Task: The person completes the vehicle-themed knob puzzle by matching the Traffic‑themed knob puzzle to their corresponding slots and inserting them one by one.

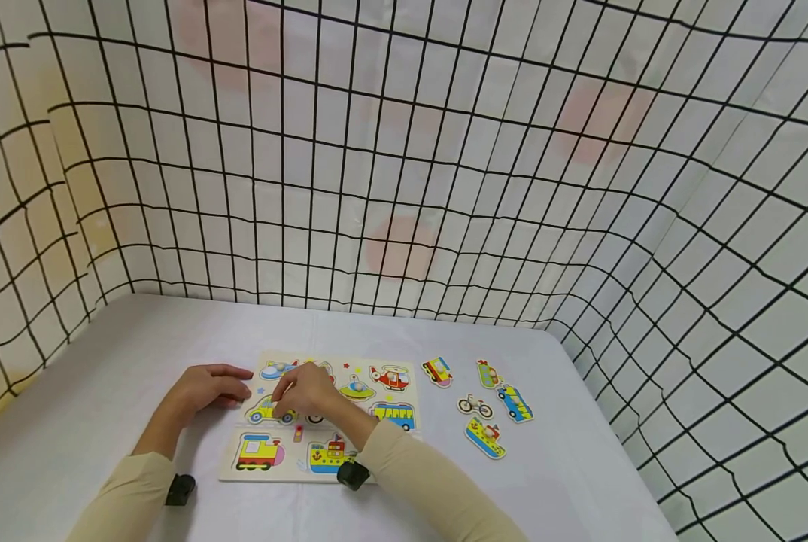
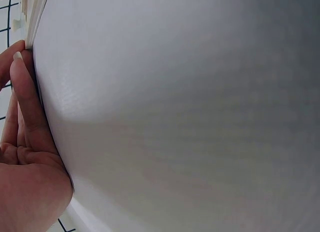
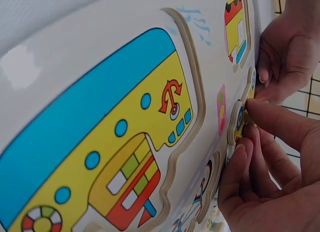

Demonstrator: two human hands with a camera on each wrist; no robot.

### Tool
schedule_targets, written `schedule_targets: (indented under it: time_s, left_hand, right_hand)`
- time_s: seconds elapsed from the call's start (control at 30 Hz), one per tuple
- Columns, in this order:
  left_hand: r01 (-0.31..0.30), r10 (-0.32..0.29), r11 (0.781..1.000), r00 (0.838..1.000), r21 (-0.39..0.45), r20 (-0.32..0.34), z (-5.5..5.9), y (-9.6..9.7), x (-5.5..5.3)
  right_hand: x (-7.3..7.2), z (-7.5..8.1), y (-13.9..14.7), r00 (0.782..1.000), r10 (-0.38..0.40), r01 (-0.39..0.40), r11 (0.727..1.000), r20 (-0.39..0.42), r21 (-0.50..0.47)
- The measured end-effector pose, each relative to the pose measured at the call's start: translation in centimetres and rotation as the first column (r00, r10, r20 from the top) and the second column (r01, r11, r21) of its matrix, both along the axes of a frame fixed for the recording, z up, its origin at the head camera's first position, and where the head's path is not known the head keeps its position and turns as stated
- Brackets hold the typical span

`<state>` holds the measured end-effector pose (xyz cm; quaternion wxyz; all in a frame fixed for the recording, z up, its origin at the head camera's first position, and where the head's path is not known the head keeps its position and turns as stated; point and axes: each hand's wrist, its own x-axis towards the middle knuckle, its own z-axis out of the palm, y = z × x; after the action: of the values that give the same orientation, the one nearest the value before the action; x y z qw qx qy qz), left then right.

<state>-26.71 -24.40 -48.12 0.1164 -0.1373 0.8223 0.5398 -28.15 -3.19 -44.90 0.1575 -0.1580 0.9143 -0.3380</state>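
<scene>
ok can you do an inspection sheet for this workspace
surface: flat white tabletop
job's things: cream rectangular wooden puzzle board; yellow car-shaped piece on it, seating unclear; loose to the board's right: red-yellow train-shaped piece, small green-yellow piece, blue-yellow bus-shaped piece, black bicycle-shaped piece, blue-yellow ship-shaped piece
clutter: nothing seen
grippers: bare left hand at the board's left edge; bare right hand pinching the car-shaped piece
cables: nothing seen
surroundings: black square-grid netting against a pale backdrop
</scene>
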Motion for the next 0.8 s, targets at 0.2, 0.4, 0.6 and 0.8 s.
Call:
schedule_targets:
  time_s: [0.2,0.4,0.6,0.8]
  left_hand:
    - [-0.005,0.005,1.000,1.000,0.014,-0.001,-0.05,0.04,0.12]
    - [-0.008,0.008,1.000,1.000,0.011,-0.005,0.03,0.12,0.25]
    - [-0.008,0.008,1.000,1.000,0.015,-0.004,-0.06,0.12,0.24]
    - [-0.010,0.010,1.000,1.000,0.020,-0.005,-0.07,0.16,0.25]
  right_hand:
    - [-0.03,-0.31,-0.32,1.000,-0.002,0.002,1.000,-0.008,-0.012]
    - [-0.10,-0.45,-0.47,1.000,-0.018,0.018,1.000,-0.026,-0.006]
    - [-0.03,-0.54,-0.56,0.999,-0.042,0.041,0.999,-0.024,-0.021]
    - [0.15,-0.59,-0.55,0.998,-0.064,0.063,0.997,-0.021,-0.033]
